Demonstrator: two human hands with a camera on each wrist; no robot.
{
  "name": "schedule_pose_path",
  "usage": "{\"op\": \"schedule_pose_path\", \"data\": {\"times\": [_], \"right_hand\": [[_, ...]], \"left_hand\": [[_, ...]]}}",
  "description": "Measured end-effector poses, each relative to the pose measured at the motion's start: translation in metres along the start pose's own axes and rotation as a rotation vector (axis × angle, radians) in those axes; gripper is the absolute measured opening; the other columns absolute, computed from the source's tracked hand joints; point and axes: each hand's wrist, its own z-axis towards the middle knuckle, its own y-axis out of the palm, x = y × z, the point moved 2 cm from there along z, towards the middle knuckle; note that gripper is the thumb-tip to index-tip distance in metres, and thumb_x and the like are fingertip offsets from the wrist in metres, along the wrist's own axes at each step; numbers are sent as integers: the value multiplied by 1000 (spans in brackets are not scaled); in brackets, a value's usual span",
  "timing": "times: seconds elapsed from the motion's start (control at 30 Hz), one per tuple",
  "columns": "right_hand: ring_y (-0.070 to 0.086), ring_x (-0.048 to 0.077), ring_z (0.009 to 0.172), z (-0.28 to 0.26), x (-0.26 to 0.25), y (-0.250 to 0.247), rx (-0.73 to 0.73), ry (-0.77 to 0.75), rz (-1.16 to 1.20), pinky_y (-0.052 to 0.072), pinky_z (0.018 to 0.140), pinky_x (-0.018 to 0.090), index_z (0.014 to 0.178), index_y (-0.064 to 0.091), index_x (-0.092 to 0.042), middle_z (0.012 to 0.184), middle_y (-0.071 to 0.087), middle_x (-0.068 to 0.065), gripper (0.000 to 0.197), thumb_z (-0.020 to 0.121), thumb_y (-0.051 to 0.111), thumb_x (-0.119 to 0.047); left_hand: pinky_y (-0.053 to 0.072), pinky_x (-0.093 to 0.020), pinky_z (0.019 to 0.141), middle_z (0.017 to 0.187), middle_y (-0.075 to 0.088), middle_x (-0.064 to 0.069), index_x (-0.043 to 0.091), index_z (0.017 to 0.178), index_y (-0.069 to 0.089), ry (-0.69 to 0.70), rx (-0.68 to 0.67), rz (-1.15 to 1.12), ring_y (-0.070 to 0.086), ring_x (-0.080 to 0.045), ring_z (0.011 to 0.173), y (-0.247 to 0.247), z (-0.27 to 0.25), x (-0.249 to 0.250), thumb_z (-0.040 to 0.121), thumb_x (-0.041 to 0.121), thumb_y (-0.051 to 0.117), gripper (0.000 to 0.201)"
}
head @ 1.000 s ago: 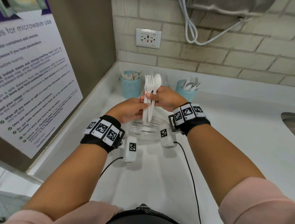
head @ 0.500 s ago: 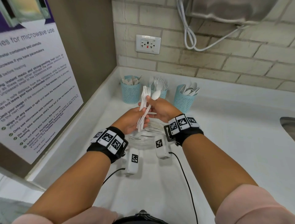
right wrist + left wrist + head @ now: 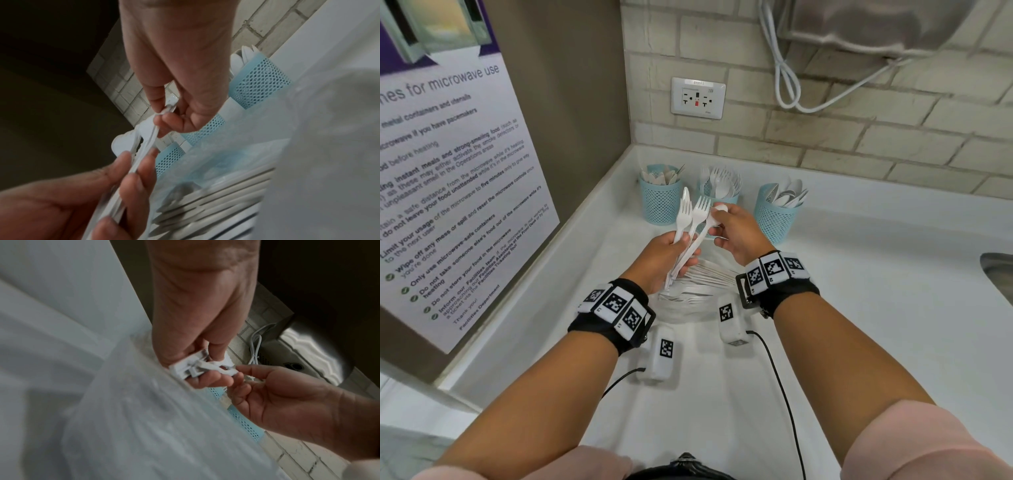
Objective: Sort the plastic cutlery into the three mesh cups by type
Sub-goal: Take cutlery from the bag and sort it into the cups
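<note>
My left hand (image 3: 681, 247) grips the handles of two white plastic forks (image 3: 683, 212) and a white spoon (image 3: 718, 208), fanned out above the counter. My right hand (image 3: 717, 219) pinches the spoon near its bowl, just in front of the middle cup. Three light-blue mesh cups stand by the back wall: the left cup (image 3: 661, 204) holds knives, the middle cup (image 3: 719, 195) forks, the right cup (image 3: 774, 217) spoons. In the right wrist view my right hand's fingertips (image 3: 162, 120) close on the spoon. In the left wrist view the handle ends (image 3: 191, 369) stick out of my left hand.
A clear bag of loose white cutlery (image 3: 698, 284) lies on the white counter (image 3: 859, 274) under my hands. A poster panel (image 3: 448, 171) walls the left side. A sink edge (image 3: 996, 274) shows at the far right. A white cable (image 3: 787, 85) hangs above.
The bundle has tilted left and fanned apart. My right hand has slid up from the handles to the spoon's bowl end and draws it to the right, away from the forks.
</note>
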Motion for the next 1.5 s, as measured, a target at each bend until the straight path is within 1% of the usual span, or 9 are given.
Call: {"op": "schedule_pose_path", "data": {"times": [0.17,0.47,0.6,0.73,0.87,1.0,1.17,1.3,1.5], "right_hand": [[54,10,60,0,0,0,62,-12,-20,41,51,21,115,49,-14,89,57,5,22,93,50,-13],[51,11,53,0,-1,-2,75,-11,125,45,44,18,110,44,-14,77,56,4,22,92,56,-10],[56,9,55,-1,-2,-3,10,-47,199,51,52,15,110,49,-10,77,57,4,22,91,60,-12],[60,3,45,4,0,-11,80,-116,-60,52,50,14,96,55,-5,73,61,6,16,90,63,-17],[50,-1,34,8,-14,-32,262,-252,-373,39,37,14,72,51,-15,63,57,1,23,87,66,-23],[52,12,50,11,-55,-65,555,-398,-205,44,41,17,89,58,-10,77,59,7,13,93,57,-22],[55,18,68,6,-102,-99,801,-670,-217,54,59,30,101,63,-3,74,54,-8,26,98,47,-24],[61,27,80,12,-110,-113,873,-745,-444,53,70,41,100,64,-10,89,65,4,32,96,43,-34],[58,30,90,22,-97,-105,770,-668,-782,30,65,24,107,63,-4,98,64,19,32,100,41,-25]], "left_hand": [[40,-21,54,86,65,-2,23,93,59,-34,39,-4,58,-10,63,3,-1,1,102,29,35,26],[39,-18,52,83,64,1,14,112,56,-7,25,69,57,-7,63,4,-1,-2,100,24,42,21],[37,-20,51,80,60,0,14,109,56,-12,58,65,49,-8,59,4,3,-1,100,27,41,22],[32,-20,49,77,56,-1,13,106,55,3,56,52,41,-9,56,7,6,1,101,26,38,22],[30,-16,42,74,53,1,13,109,55,6,39,68,39,-8,54,9,7,5,101,26,37,23],[29,-13,37,75,52,0,12,108,57,-28,41,20,37,-7,51,9,9,8,101,27,37,25],[30,-13,38,75,52,2,11,109,57,-37,26,23,38,-6,52,14,13,9,98,29,46,24],[31,-13,39,76,53,1,10,111,58,-36,19,17,39,-6,54,18,17,11,98,26,46,24],[33,-13,40,78,54,1,10,114,58,-43,3,16,40,-7,56,22,19,14,98,24,46,24]]}}
